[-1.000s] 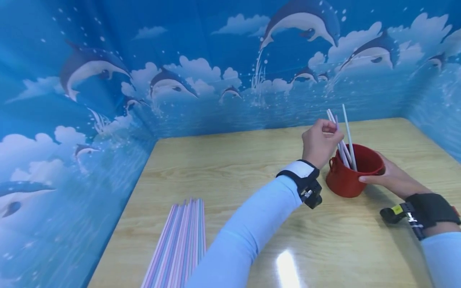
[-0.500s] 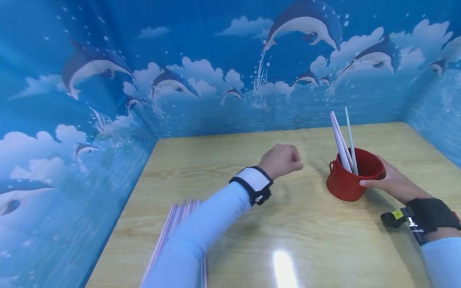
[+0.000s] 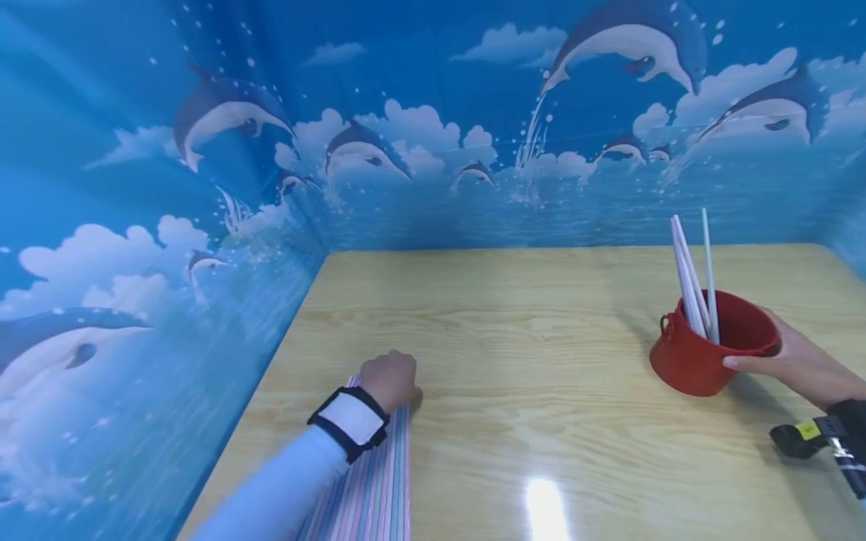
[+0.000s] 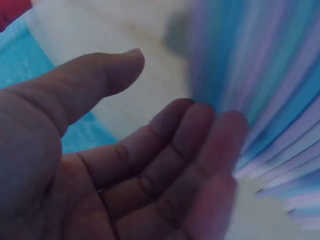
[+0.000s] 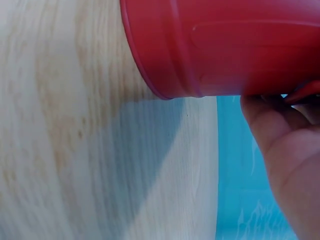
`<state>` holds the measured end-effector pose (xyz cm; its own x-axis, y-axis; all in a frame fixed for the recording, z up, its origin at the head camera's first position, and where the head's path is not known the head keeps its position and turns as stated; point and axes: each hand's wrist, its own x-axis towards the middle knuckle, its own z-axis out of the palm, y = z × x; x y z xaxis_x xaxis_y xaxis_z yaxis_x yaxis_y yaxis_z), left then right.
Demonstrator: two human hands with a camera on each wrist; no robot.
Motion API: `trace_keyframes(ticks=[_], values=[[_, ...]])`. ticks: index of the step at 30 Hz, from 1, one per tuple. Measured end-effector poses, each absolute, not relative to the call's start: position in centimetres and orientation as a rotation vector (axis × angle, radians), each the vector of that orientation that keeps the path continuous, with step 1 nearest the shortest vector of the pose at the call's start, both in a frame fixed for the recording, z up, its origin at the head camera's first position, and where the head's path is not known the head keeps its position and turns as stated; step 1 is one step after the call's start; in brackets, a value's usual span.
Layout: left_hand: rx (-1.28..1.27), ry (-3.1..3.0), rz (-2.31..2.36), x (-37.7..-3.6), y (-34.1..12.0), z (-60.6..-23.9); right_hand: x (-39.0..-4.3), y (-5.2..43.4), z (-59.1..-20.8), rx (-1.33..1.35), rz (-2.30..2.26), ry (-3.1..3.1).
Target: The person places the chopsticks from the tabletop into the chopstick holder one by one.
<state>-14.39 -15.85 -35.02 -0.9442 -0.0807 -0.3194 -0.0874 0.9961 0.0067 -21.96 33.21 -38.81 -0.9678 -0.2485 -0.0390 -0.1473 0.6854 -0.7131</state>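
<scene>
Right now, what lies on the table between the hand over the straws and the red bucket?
Only bare wooden table separates the left hand from the red bucket, seen in the head view.

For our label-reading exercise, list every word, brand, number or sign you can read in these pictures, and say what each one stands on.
None can be read.
The red bucket, the white straws in it and the pastel straws bear no print.
The dolphin backdrop has pictures only.
The yellow tag on the right wrist strap is too small to tell whether it bears print.
</scene>
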Motion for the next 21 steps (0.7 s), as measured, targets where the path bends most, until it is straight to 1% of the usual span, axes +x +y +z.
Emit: trace_keyframes(ticks=[5,12,21], values=[[-0.147,2.824,0.056,-13.7,-16.0,-36.4,-21.6,33.3,-39.1,-0.334,-1.147,2.759],[-0.124,2.825,0.033,-14.6,-14.9,-36.5,-21.7,33.7,-39.2,-0.270,-1.114,2.786],[-0.053,2.874,-0.046,-17.3,-10.1,-36.0,-21.8,34.2,-39.3,-0.249,-1.129,2.812]])
